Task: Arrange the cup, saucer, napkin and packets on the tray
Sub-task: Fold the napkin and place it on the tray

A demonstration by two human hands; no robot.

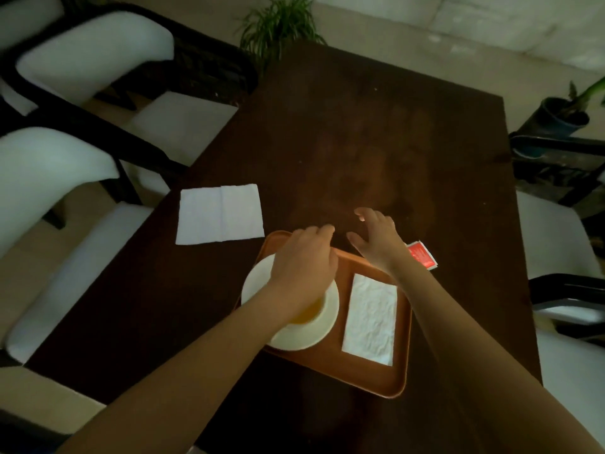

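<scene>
An orange-brown tray (pixel 370 378) lies on the dark wooden table (pixel 376 136). On its left half sits a white saucer (pixel 258 283) with a cup (pixel 312 314) on it, only a yellowish part of the cup showing under my left hand (pixel 302 262). That hand is curled over the cup from above; whether it grips the cup is hidden. A folded white napkin (pixel 370 319) lies on the tray's right half. My right hand (pixel 376 239) hovers with fingers spread over the tray's far right corner. A red packet (pixel 422 254) lies on the table just right of it.
A second, unfolded white napkin (pixel 220 213) lies on the table beyond the tray's left corner. White-cushioned dark chairs (pixel 82 57) stand along the left, another chair (pixel 563 283) on the right. Potted plants (pixel 278 24) stand beyond the table's far end.
</scene>
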